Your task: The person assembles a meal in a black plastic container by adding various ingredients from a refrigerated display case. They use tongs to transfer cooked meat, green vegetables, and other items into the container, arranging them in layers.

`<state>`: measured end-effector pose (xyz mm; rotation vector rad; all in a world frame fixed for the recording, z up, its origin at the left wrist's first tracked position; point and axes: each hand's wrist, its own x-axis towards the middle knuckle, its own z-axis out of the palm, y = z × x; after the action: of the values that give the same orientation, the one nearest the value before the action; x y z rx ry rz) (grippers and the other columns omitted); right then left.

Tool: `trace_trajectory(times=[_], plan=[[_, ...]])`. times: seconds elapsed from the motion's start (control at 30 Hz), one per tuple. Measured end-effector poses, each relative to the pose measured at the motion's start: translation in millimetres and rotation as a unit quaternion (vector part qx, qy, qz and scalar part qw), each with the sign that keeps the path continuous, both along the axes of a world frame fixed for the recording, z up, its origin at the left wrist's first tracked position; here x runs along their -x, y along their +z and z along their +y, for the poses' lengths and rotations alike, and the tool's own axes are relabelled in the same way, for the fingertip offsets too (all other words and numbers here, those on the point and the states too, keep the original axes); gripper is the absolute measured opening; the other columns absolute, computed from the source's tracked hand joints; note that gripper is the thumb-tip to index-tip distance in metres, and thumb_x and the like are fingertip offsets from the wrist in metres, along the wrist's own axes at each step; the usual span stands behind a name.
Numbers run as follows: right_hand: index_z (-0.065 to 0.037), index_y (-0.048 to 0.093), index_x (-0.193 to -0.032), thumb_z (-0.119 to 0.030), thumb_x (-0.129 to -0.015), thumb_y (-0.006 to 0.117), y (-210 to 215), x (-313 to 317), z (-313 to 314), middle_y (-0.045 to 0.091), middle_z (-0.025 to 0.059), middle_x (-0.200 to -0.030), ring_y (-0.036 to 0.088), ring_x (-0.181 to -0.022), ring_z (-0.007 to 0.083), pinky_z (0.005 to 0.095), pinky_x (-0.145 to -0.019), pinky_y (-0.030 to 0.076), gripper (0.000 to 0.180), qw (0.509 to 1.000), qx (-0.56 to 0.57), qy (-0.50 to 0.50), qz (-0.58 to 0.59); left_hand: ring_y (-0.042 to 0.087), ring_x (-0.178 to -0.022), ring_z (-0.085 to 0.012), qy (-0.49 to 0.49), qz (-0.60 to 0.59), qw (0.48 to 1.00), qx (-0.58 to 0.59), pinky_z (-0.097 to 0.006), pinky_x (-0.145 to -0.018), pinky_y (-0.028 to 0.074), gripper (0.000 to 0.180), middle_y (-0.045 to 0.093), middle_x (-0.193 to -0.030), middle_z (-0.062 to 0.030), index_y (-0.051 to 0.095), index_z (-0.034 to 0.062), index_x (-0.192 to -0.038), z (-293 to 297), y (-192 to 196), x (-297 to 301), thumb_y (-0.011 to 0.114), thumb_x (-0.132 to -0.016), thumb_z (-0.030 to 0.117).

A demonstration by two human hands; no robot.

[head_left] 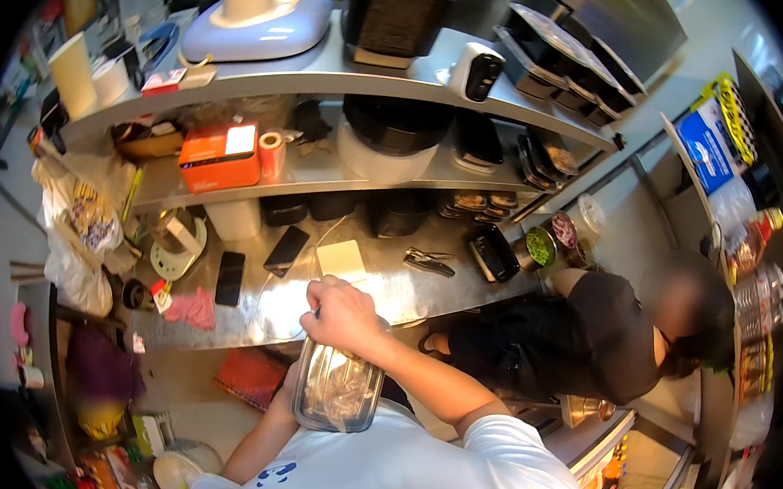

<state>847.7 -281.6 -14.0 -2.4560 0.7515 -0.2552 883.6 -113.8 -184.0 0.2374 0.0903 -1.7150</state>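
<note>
Head view: right hand (342, 317) curled, left hand (289, 387) mostly hidden, could not tell if fingers clamped; uneven support risked tipping container (337, 390).

No word or number can be read surely here. The orange box (218, 171) on the middle shelf (309, 181) bears small print on its front, too blurred to read. On the blue and white package (707, 148) at right, pale marks are equally unclear.

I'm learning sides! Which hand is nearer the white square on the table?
Right. The right hand is just below the white square in the picture; the left hand is lower, beside the container.
</note>
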Motion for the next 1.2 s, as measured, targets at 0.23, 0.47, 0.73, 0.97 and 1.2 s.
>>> trace_trajectory(times=[0.23, 0.47, 0.73, 0.97, 1.2], plan=[[-0.013, 0.058, -0.078, -0.021, -0.076, 0.069, 12.3, -1.3, 3.1, 0.058, 0.0075, -0.094, 0.059, -0.102, 0.0327, 0.0468, -0.078, 0.051, 0.014, 0.996, -0.030, 0.049, -0.076, 0.057, -0.133, -0.0332, 0.039, -0.032, 0.998, -0.029, -0.052, -0.111, 0.047, 0.070, 0.055, -0.150, -0.0140, 0.049, 0.0102, -0.152, 18.6, -1.9, -7.8, 0.039, -0.105, 0.061], [-0.009, 0.062, -0.077, -0.030, -0.081, 0.072, 27.0, 9.7, -33.8, 0.063, 0.0103, -0.086, 0.061, -0.098, 0.0339, 0.0483, -0.074, 0.051, 0.024, 0.985, 0.041, 0.112, -0.126, 0.057, -0.133, -0.0334, 0.065, -0.055, 0.995, -0.058, -0.053, -0.111, 0.047, 0.069, 0.055, -0.150, -0.0139, 0.048, 0.0103, -0.153, -3.5, 0.1, -1.4, 0.039, -0.105, 0.060], [-0.009, 0.059, -0.081, -0.037, -0.091, 0.072, 54.0, 54.3, -121.8, 0.065, 0.0075, -0.070, 0.067, -0.066, 0.0323, 0.0452, -0.055, 0.049, 0.033, 0.949, 0.081, 0.159, -0.260, 0.057, -0.133, -0.0335, 0.072, -0.074, 0.993, -0.056, -0.053, -0.110, 0.047, 0.068, 0.055, -0.151, -0.0139, 0.047, 0.0103, -0.153, -108.7, 12.5, 24.6, 0.039, -0.105, 0.059], [-0.010, 0.059, -0.084, -0.029, -0.092, 0.070, 65.0, 79.1, -178.8, 0.065, 0.0085, -0.065, 0.067, -0.060, 0.0298, 0.0425, -0.051, 0.050, 0.024, 0.958, 0.162, 0.077, -0.225, 0.057, -0.133, -0.0337, 0.091, -0.075, 0.992, -0.036, -0.054, -0.110, 0.048, 0.068, 0.054, -0.151, -0.0138, 0.046, 0.0104, -0.154, -228.9, 36.1, 53.3, 0.039, -0.106, 0.057], [-0.008, 0.059, -0.098, -0.029, -0.093, 0.066, 48.2, 86.8, -242.5, 0.068, 0.0136, -0.064, 0.068, -0.057, 0.0353, 0.0478, -0.051, 0.053, 0.023, 0.978, 0.164, 0.003, -0.131, 0.057, -0.133, -0.0339, 0.153, -0.083, 0.984, -0.045, -0.054, -0.110, 0.048, 0.067, 0.054, -0.151, -0.0138, 0.046, 0.0105, -0.155, -288.1, 47.6, 77.8, 0.039, -0.106, 0.056]])
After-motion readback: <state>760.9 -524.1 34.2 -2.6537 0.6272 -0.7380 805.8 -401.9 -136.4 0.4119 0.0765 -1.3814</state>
